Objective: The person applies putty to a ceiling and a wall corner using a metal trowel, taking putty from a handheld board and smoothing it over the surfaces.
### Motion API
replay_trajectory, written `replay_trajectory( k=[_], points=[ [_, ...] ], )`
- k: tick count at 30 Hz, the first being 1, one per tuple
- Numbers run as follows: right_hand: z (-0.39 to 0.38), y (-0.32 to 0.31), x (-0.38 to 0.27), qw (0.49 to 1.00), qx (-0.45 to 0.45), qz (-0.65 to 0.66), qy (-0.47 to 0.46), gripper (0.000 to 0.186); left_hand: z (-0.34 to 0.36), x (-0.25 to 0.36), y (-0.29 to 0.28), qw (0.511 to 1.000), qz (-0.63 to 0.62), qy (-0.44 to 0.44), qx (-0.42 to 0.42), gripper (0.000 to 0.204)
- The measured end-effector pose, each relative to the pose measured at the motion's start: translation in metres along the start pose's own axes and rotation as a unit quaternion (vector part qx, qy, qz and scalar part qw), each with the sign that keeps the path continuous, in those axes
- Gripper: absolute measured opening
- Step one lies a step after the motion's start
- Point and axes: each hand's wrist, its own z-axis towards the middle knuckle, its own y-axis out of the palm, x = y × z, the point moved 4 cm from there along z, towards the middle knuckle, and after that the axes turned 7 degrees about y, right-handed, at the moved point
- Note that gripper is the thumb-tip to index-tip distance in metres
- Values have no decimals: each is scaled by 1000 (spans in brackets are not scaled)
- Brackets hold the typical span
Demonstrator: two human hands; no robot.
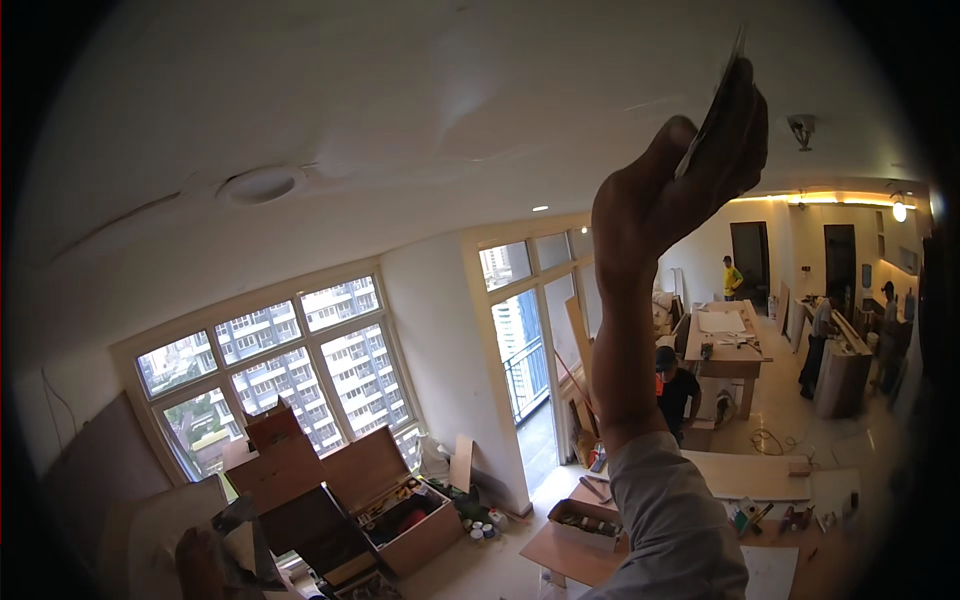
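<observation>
Blade, thin, flat and pale, of a scraper (722, 90) is pressed edge-on against the white ceiling (400, 90), the right hand (665, 195) raised overhead with fingers (745, 125) clamped together around it.

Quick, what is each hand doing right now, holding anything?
Right hand: raised to the ceiling, closed on a thin flat blade, likely a putty knife.
Left hand: not in view.
</observation>
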Motion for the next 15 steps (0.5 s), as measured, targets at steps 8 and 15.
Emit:
replay_trajectory(
  k=[8,15],
  points=[
    [-6,50,-7,997,-1,-72,-35,54,19,51,-20,989,80,118,-50,79],
    [-103,44,-22,988,-137,-43,-51,75,35,64,-3,775,-493,-390,60,28]
  ],
)
